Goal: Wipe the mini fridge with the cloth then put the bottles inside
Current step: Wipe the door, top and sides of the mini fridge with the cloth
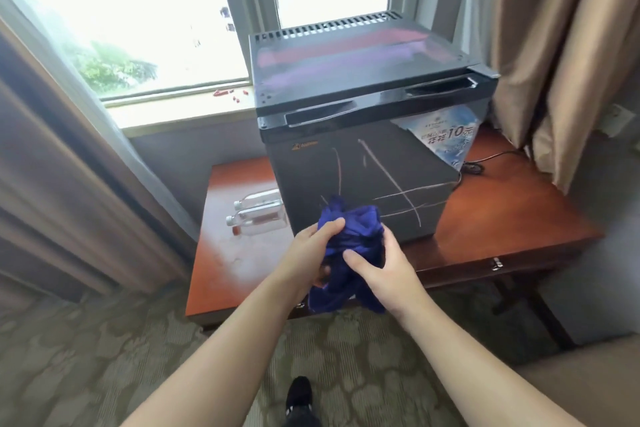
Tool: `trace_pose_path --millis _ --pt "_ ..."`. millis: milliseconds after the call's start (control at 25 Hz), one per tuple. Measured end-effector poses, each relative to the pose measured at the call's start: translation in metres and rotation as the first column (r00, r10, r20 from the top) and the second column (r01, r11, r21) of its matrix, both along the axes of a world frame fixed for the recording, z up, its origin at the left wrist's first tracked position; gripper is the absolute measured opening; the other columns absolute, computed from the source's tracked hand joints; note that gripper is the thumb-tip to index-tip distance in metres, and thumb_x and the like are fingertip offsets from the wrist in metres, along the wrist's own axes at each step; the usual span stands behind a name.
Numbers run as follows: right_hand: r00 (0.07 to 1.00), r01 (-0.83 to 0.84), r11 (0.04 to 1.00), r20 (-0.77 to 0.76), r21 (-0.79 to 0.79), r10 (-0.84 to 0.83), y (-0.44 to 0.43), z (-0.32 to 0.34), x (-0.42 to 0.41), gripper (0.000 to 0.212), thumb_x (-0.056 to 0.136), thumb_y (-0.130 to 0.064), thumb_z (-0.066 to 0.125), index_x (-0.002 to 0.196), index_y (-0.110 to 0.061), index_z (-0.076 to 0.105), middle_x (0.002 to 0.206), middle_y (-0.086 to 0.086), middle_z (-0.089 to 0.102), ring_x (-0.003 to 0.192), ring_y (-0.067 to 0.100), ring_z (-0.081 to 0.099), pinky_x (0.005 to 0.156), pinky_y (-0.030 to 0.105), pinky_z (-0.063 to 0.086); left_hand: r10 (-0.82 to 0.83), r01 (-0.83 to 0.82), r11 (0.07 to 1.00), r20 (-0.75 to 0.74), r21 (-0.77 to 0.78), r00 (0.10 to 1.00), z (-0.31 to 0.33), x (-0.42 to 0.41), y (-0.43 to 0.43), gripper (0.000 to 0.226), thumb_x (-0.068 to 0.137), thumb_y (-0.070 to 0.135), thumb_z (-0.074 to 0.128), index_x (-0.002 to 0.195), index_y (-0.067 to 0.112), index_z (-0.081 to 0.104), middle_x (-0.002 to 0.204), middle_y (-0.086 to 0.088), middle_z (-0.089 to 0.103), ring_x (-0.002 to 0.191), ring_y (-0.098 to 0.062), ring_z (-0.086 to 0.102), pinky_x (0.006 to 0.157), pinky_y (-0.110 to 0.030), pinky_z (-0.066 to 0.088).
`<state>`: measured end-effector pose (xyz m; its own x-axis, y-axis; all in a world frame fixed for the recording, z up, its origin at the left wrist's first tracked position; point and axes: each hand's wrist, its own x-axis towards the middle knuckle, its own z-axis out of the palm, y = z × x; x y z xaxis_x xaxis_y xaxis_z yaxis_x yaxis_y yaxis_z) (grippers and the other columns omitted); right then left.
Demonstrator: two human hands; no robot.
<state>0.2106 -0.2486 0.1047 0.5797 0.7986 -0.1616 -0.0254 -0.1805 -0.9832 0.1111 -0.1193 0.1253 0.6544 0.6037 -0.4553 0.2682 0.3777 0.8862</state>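
Observation:
A black mini fridge (363, 135) stands on a red-brown wooden table (512, 215), its door closed and streaked with pale chalk-like lines. Just in front of the door's lower left part, both hands bunch a dark blue cloth (349, 239). My left hand (313, 246) grips the cloth from the left and my right hand (377, 263) from the right. Two clear plastic bottles (258, 213) with white caps lie on their sides on the table, left of the fridge.
A paper flyer (446, 135) hangs at the fridge door's upper right. A black cable (481, 163) runs on the table behind the fridge. Curtains hang on both sides of the window (138, 10). Small red bits lie on the sill (232, 95). My shoe (299, 399) is on the carpet.

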Motion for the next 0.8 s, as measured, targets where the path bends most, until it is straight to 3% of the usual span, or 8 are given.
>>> trace_pose_path --millis 80,160,240,360,480,640,720,800 --pt "0.997 0.079 0.994 -0.001 0.07 -0.079 0.005 0.013 0.009 0.06 0.072 -0.053 0.078 0.126 -0.047 0.053 0.118 -0.021 0.07 0.11 -0.001 0.066 0.094 0.03 0.054 -0.076 0.077 0.997 0.039 -0.003 0.996 0.015 0.014 0.002 0.058 0.094 0.068 0.049 0.123 0.024 0.072 0.109 0.001 0.074 0.088 -0.024 0.068 0.072 -0.03 0.048" --pt "0.976 0.196 0.976 0.077 0.096 -0.204 0.015 0.025 0.021 0.064 0.07 -0.056 0.076 0.129 -0.04 0.055 0.123 -0.012 0.067 0.115 0.006 0.064 0.102 0.04 0.051 -0.1 0.099 0.995 0.079 0.018 0.992 0.03 0.026 0.006 0.055 0.103 0.061 0.035 0.125 0.024 0.07 0.102 0.006 0.077 0.082 -0.012 0.071 0.069 -0.028 0.052" --pt "0.92 0.306 0.944 0.216 0.121 -0.326 0.031 0.042 0.028 0.071 0.072 -0.056 0.076 0.135 -0.036 0.052 0.132 -0.006 0.059 0.122 0.008 0.058 0.106 0.034 0.047 -0.096 0.087 0.992 0.102 0.095 0.99 0.048 0.034 0.014 0.038 0.106 0.044 0.04 0.12 0.026 0.07 0.098 0.004 0.075 0.082 -0.015 0.067 0.071 -0.03 0.052" --pt "0.756 0.488 0.826 0.334 0.283 -0.562 0.055 0.072 0.035 0.063 0.075 -0.044 0.082 0.129 -0.032 0.052 0.127 -0.004 0.052 0.111 0.001 0.052 0.093 0.006 0.04 -0.117 0.071 0.965 0.172 0.252 0.978 0.065 0.038 0.032 0.028 0.106 0.022 0.049 0.131 0.023 0.061 0.114 -0.009 0.072 0.092 -0.021 0.067 0.074 -0.033 0.054" --pt "0.653 0.506 0.767 0.405 0.395 -0.64 0.08 0.085 0.042 0.043 0.077 -0.036 0.082 0.111 -0.029 0.057 0.119 -0.002 0.052 0.106 0.004 0.054 0.097 0.014 0.041 -0.107 0.017 0.948 0.267 0.319 0.958 0.064 0.035 0.047 0.04 0.1 0.03 0.056 0.139 0.023 0.053 0.126 -0.005 0.069 0.097 -0.014 0.07 0.076 -0.03 0.058" --pt "0.692 0.473 0.808 0.418 0.353 -0.588 0.1 0.058 0.039 0.03 0.081 -0.026 0.08 0.105 -0.023 0.062 0.114 -0.004 0.051 0.099 -0.006 0.051 0.097 0.011 0.038 -0.092 0.016 0.959 0.255 0.283 0.963 0.041 0.031 0.052 0.026 0.1 0.036 0.054 0.125 0.043 0.059 0.113 0.019 0.072 0.1 -0.003 0.07 0.083 -0.032 0.06" --pt "0.726 0.516 0.808 0.355 0.284 -0.589 0.103 0.04 0.044 0.025 0.083 -0.022 0.077 0.103 -0.02 0.062 0.113 -0.002 0.052 0.1 0.003 0.052 0.099 0.022 0.042 -0.068 0.013 0.968 0.215 0.249 0.974 0.029 0.036 0.046 0.021 0.105 0.032 0.052 0.113 0.051 0.057 0.109 0.026 0.069 0.105 -0.002 0.067 0.084 -0.031 0.06" --pt "0.752 0.507 0.815 0.318 0.281 -0.577 0.106 0.027 0.056 0.023 0.083 -0.015 0.076 0.1 -0.017 0.06 0.112 0.001 0.053 0.102 0.01 0.053 0.098 0.025 0.042 -0.033 -0.013 0.964 0.168 0.266 0.985 0.024 0.042 0.041 0.022 0.106 0.03 0.05 0.111 0.052 0.054 0.105 0.031 0.07 0.103 0.001 0.068 0.076 -0.022 0.06"
